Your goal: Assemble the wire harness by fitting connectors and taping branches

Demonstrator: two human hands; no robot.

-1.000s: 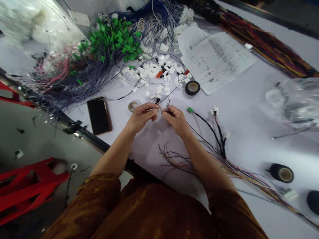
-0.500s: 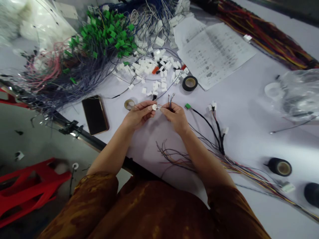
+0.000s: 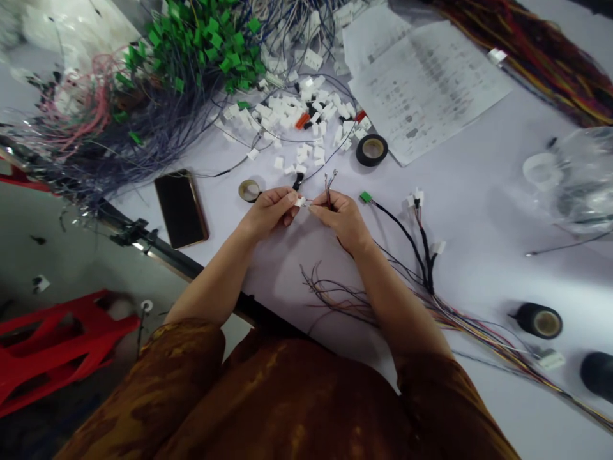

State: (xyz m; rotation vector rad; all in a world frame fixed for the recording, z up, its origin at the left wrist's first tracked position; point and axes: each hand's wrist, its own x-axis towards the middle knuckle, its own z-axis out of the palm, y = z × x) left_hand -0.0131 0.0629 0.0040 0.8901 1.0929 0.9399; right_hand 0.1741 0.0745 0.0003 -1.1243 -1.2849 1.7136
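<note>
Two-handed work on a small wire lead was shown from the head-worn camera, looking forward and down. The left hand (image 3: 267, 211) was closed in a narrow pinch on a small white plastic connector (image 3: 299, 201), which was held at the tip of the grip and was directed toward the right hand (image 3: 343, 221). The right hand was also closed in a narrow pinch and held a few thin wires (image 3: 329, 191), whose bared ends were directed upward in the view, away from the wearer. The long axis of the lead lay roughly crosswise between the two hands, with the connector nearer the left hand and only a short gap to the right hand; whether the wires had been seated in the connector could not be told at this size. Both hands were held over the white-covered table (image 3: 460, 179). A small roll of tape (image 3: 249, 190) and a smartphone (image 3: 181, 209) were placed to the left, and a heap of loose white connectors (image 3: 297, 128) lay just beyond the hands. A black tape roll (image 3: 372, 150) and printed sheets (image 3: 426, 83) were placed farther right, while a wire harness with a green connector (image 3: 366, 197) lay to the right of the right hand. Patterned brown sleeves (image 3: 143, 390) were seen in the foreground.
</note>
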